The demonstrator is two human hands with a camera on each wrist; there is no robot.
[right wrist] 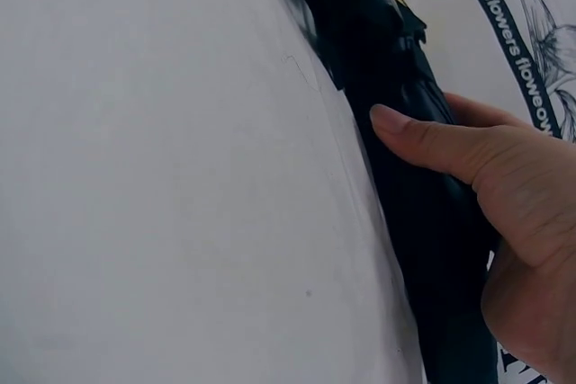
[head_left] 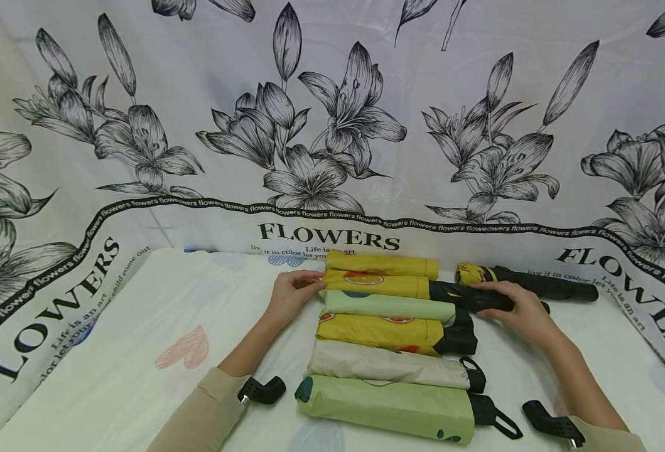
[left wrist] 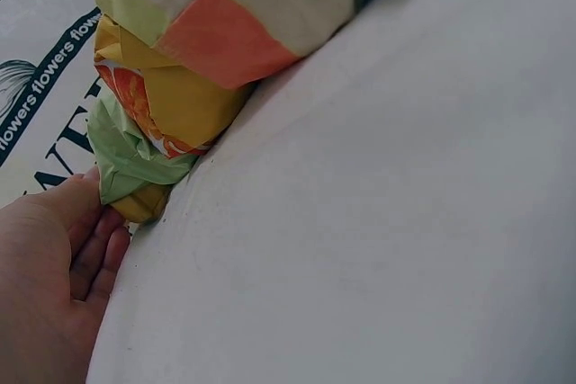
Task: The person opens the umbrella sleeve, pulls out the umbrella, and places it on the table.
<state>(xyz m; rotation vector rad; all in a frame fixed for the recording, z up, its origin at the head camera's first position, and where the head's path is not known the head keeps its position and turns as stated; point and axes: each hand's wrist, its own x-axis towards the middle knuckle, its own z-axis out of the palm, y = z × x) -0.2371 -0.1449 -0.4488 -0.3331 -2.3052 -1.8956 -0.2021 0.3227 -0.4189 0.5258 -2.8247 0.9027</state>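
A folded yellow umbrella (head_left: pixel 391 287) with an orange-slice print and a long black end lies across the bed-like surface. My right hand (head_left: pixel 515 307) grips its black end (right wrist: pixel 405 195), thumb on the near side and fingers behind. At the other end, the thumb and fingertips of my left hand (head_left: pixel 295 295) pinch the yellow fabric tip (left wrist: pixel 144 204). Just nearer lies a pale green umbrella (head_left: pixel 389 306), close against my left fingertips in the left wrist view. Behind the held umbrella is a yellow fabric roll (head_left: pixel 382 265).
Nearer me, in a row, lie another yellow umbrella (head_left: pixel 380 333), a beige umbrella (head_left: pixel 385 364) and a green umbrella (head_left: pixel 389 408) with a wrist loop. A black-and-yellow umbrella (head_left: pixel 552 285) lies at the back right. A flower-printed cloth (head_left: pixel 332 182) hangs behind.
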